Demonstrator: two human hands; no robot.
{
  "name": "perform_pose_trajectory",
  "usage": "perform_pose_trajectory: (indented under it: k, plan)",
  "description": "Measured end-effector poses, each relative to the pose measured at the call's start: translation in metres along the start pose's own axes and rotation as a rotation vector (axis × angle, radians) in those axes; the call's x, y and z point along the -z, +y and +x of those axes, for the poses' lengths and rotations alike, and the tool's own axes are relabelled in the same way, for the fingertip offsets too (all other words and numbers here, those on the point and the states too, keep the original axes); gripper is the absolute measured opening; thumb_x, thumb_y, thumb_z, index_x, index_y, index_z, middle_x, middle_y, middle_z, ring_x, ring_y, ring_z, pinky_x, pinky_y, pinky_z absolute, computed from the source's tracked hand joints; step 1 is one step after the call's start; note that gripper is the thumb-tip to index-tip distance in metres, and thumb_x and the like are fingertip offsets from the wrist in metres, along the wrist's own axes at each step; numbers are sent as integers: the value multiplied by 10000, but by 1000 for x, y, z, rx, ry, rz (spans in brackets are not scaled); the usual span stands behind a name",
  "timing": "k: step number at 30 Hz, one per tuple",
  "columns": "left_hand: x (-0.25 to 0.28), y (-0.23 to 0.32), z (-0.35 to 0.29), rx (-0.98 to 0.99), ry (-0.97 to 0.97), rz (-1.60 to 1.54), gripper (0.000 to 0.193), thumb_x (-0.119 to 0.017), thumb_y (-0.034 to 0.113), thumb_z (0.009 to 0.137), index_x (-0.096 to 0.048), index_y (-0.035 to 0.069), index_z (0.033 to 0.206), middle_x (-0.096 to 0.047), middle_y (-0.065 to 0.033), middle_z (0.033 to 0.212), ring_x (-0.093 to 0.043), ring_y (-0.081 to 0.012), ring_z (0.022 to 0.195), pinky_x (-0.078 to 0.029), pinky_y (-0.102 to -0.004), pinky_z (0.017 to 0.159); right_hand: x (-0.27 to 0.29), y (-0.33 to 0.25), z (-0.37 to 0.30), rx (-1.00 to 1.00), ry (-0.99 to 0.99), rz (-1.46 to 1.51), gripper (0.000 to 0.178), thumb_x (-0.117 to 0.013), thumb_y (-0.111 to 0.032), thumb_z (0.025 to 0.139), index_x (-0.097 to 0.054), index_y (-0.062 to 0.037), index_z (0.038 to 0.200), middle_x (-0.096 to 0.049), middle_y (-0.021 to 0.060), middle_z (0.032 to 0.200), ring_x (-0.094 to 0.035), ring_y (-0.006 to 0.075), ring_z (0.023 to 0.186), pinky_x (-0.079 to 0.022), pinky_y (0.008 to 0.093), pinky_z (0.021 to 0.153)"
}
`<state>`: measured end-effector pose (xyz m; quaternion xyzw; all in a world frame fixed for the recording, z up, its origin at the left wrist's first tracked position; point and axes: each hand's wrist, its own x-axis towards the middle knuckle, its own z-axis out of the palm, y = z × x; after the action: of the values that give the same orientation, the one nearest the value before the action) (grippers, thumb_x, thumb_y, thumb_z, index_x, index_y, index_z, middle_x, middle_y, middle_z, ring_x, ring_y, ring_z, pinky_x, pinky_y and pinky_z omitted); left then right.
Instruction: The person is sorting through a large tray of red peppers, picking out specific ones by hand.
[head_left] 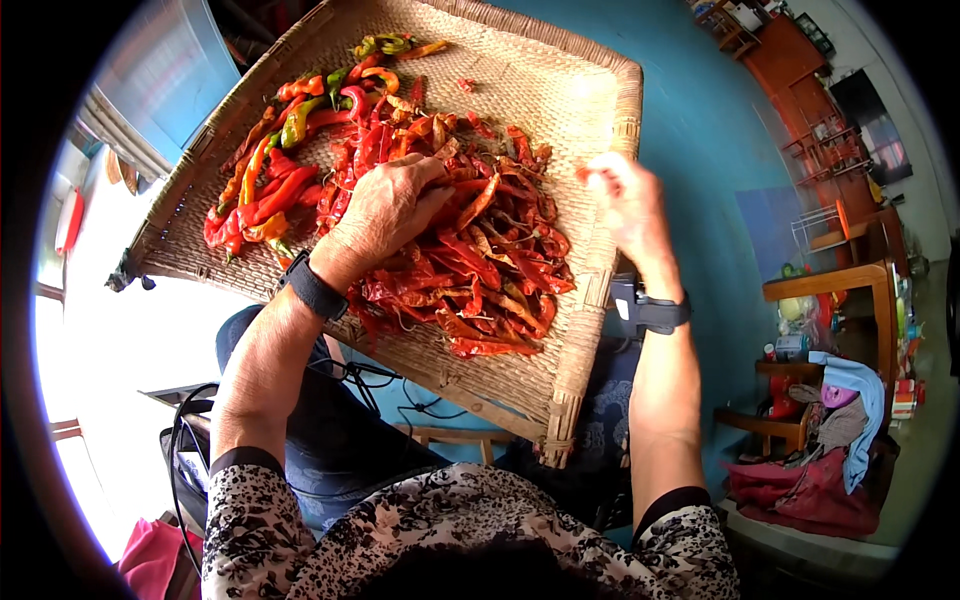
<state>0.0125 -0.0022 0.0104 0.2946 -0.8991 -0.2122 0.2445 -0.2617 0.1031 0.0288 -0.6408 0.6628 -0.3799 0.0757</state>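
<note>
A large woven bamboo tray [520, 60] lies tilted across my knees, bearing a broad heap of dried red chili peppers [480, 260]. On its left side are fresher, glossier peppers [285, 195] in red, orange and green. My left hand [385, 205] rests on the heap with its fingers curled in among the chilies; what they grip is hidden. Over the tray's right rim, my right hand [630, 205] is raised and blurred, its fingers pinched. A small reddish bit shows at those fingertips, too smeared to name. Both wrists wear dark straps.
Black cables [375, 385] hang below the tray near my legs, beside a wooden stool [460, 436]. At right, a wooden chair [830, 290] stands on the blue floor [700, 130], near a heap of clothes [810, 490]. Bright light comes from the left.
</note>
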Motion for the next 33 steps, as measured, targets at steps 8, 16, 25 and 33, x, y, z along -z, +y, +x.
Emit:
perform_pose_trajectory:
  k: [8, 16, 25, 33]
  plan:
    - [-1, 4, 2, -13, -20, 10, 200, -626, 215, 880, -592, 20, 910, -606, -159, 863, -620, -369, 801, -509, -444, 678, 68, 49, -14, -265, 285, 64, 104, -620, -101, 906, -615, -18, 969, -693, 49, 812, -607, 87, 675, -490, 258, 582]
    - [-14, 0, 6, -37, -25, 24, 179, -625, 219, 875, -599, 47, 921, -610, -131, 894, -624, -355, 826, -521, -435, 693, 10, 22, -15, 96, -179, 13, 153, -651, -72, 844, -614, -11, 979, -558, 58, 663, -531, 192, 553, -455, 348, 527]
    - [-6, 6, -3, -80, -16, 25, 158, -629, 162, 876, -593, 20, 932, -590, -156, 868, -611, -367, 804, -505, -427, 682, -9, -14, -12, -118, -701, -362, 394, -637, -158, 858, -550, -23, 1217, -566, 142, 1172, -505, 294, 1136, -399, 363, 983]
    - [5, -1, -10, -55, 108, -55, 156, -631, 137, 871, -611, 13, 963, -596, -155, 980, -613, -343, 899, -508, -407, 759, -17, -9, 5, -98, -573, -161, 102, -673, -88, 803, -590, -29, 803, -600, 48, 668, -551, 141, 622, -457, 306, 563]
